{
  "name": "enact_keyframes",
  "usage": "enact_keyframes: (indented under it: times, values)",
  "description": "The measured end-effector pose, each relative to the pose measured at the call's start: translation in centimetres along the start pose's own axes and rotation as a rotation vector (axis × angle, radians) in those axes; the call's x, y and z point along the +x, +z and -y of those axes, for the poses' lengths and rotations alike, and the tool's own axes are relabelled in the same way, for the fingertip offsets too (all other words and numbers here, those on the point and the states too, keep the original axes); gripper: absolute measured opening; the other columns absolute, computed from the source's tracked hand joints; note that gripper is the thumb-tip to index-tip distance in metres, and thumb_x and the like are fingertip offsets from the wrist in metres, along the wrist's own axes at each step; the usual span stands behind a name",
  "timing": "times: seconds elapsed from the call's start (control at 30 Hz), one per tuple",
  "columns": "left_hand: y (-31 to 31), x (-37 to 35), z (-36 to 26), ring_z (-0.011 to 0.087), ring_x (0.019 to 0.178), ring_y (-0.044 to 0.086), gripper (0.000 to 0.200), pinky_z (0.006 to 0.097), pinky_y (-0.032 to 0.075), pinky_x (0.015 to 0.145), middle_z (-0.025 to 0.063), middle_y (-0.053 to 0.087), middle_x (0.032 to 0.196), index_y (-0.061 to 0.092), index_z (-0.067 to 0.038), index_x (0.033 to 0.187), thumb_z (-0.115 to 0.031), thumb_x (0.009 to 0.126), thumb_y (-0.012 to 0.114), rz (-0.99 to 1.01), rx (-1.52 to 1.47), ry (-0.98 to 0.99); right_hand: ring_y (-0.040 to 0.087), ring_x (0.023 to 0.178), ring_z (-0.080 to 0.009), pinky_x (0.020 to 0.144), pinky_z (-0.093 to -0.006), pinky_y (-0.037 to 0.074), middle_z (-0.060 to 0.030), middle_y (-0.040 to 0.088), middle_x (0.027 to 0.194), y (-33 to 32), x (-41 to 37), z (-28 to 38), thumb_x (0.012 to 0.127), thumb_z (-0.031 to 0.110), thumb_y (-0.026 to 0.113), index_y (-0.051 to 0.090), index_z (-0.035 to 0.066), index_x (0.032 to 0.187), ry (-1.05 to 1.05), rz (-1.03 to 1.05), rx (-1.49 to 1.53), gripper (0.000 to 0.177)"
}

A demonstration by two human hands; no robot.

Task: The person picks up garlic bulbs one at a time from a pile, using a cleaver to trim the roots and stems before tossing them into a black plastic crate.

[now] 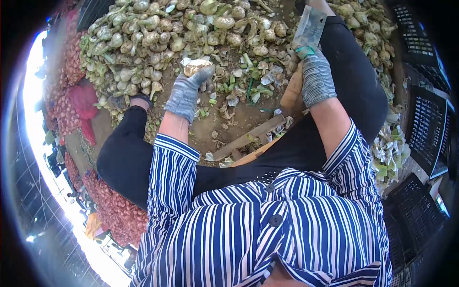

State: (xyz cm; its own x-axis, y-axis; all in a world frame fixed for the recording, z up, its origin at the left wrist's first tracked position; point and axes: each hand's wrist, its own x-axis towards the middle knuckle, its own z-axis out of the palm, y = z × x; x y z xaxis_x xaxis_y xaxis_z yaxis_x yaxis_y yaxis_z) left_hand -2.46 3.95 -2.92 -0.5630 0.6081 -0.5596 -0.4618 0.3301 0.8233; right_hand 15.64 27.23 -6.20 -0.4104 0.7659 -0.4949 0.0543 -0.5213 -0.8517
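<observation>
My left hand (190, 91), in a grey knit glove, is closed around a garlic bulb (197, 68) with a pale top and brownish edges. In my right hand (315, 76), gloved the same way, is a wide-bladed knife (311, 27), its flat blade pointing up and away from me. A teal band shows where blade and glove meet; the handle is hidden. The two hands are well apart. Beyond them lies a large heap of garlic bulbs (143, 33) with stalks. Between them, green and papery trimmings (244, 86) are scattered on the ground.
Red mesh sacks full of bulbs (114, 208) stand on the left. Black plastic crates (427, 129) line the right side. Near my right leg is a pile of pale trimmings (388, 148). A wooden strip (251, 137) lies between my legs.
</observation>
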Motion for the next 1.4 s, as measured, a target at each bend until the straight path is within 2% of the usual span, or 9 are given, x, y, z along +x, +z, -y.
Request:
enact_keyframes:
  times: [0.27, 0.43, 0.6, 0.73, 0.87, 0.97, 1.17, 1.33, 1.4]
  values:
    - [13.7, 2.3, -11.2, 0.0229, 0.100, 0.060, 0.048, 0.0381, 0.054, 0.081, 0.0103, 0.062, 0.105, 0.057, -0.004, 0.108, -0.040, 0.078, 0.068, 0.453, -0.201, 0.458, 0.050, 0.052, -0.0144, 0.045, -0.0264, 0.042, -0.0026, 0.054, 0.069, -0.4, -1.9, 1.4, 0.083, 0.019, 0.060, 0.058, 0.007, 0.095, 0.049, 0.121, 0.191, 0.017]
    - [11.4, 11.4, -3.1, 0.0161, 0.091, 0.059, 0.030, 0.0281, 0.050, 0.081, 0.0094, 0.064, 0.103, 0.061, -0.008, 0.110, -0.019, 0.082, 0.063, -0.064, 0.613, -0.093, 0.052, 0.054, -0.0131, 0.047, -0.0250, 0.043, -0.0009, 0.055, 0.072, -0.1, -3.6, 4.1, 0.083, 0.020, 0.061, 0.058, 0.008, 0.096, 0.123, 0.014, 0.191, 0.018]
    - [11.3, 14.2, 7.8, 0.0315, 0.110, 0.054, 0.056, 0.0370, 0.044, 0.092, 0.0182, 0.054, 0.121, 0.054, -0.004, 0.119, -0.033, 0.073, 0.068, -0.216, 1.068, 0.114, 0.053, 0.077, -0.0123, 0.067, -0.0267, 0.044, -0.0035, 0.059, 0.090, -0.7, -2.8, 3.3, 0.084, 0.015, 0.059, 0.055, 0.004, 0.110, 0.155, 0.064, 0.092, 0.028]
    - [15.2, 13.1, 7.1, 0.0400, 0.112, 0.049, 0.070, 0.0397, 0.042, 0.095, 0.0277, 0.040, 0.128, 0.042, 0.000, 0.126, -0.035, 0.071, 0.070, -0.340, 1.144, 0.025, 0.053, 0.054, -0.0131, 0.049, -0.0260, 0.045, -0.0029, 0.056, 0.072, -0.2, -2.9, 3.3, 0.085, 0.019, 0.060, 0.056, 0.002, 0.103, 0.066, 0.034, 0.076, 0.024]
    - [14.1, 14.7, 9.7, 0.0365, 0.107, 0.054, 0.070, 0.0385, 0.046, 0.090, 0.0258, 0.045, 0.124, 0.040, 0.001, 0.124, -0.031, 0.071, 0.073, -0.447, 1.050, 0.136, 0.054, 0.057, -0.0132, 0.051, -0.0262, 0.046, -0.0036, 0.056, 0.074, 0.0, -2.7, 2.8, 0.086, 0.019, 0.058, 0.055, 0.001, 0.108, 0.032, 0.048, 0.009, 0.028]
    - [13.6, 15.1, 11.2, 0.0309, 0.093, 0.058, 0.057, 0.0412, 0.050, 0.083, 0.0170, 0.055, 0.108, 0.048, -0.002, 0.115, -0.033, 0.073, 0.071, -0.239, 0.187, 0.160, 0.055, 0.059, -0.0131, 0.051, -0.0264, 0.046, -0.0038, 0.056, 0.074, -0.2, -2.9, 3.5, 0.086, 0.017, 0.058, 0.055, 0.000, 0.109, 0.057, 0.070, 0.030, 0.029]
    - [10.0, 7.9, 3.2, 0.0210, 0.083, 0.062, 0.038, 0.0335, 0.057, 0.067, 0.0075, 0.061, 0.091, 0.058, -0.008, 0.093, -0.039, 0.074, 0.069, 0.187, -0.373, -0.298, 0.059, 0.073, -0.0137, 0.063, -0.0249, 0.048, -0.0045, 0.060, 0.085, -0.8, -2.6, 3.4, 0.083, 0.013, 0.062, 0.053, -0.001, 0.115, 0.079, 0.233, -0.023, 0.036]
    - [9.3, 3.7, -0.7, 0.0112, 0.078, 0.061, 0.033, 0.0227, 0.052, 0.067, 0.0043, 0.064, 0.092, 0.063, -0.005, 0.103, -0.030, 0.082, 0.067, 0.073, 0.196, -0.047, 0.062, 0.072, -0.0224, 0.063, -0.0321, 0.049, -0.0100, 0.062, 0.083, 1.2, -4.4, 4.3, 0.079, 0.010, 0.063, 0.057, 0.002, 0.106, -0.521, 0.272, -0.711, 0.029]
    - [9.4, 1.3, -1.9, 0.0258, 0.084, 0.062, 0.037, 0.0353, 0.048, 0.079, 0.0113, 0.066, 0.091, 0.065, -0.004, 0.103, -0.035, 0.082, 0.065, -0.019, 0.483, 0.129, 0.062, 0.072, -0.0265, 0.062, -0.0354, 0.049, -0.0123, 0.060, 0.077, 1.8, -5.3, 5.3, 0.075, 0.008, 0.062, 0.058, 0.005, 0.097, -0.849, 0.273, -1.044, 0.023]
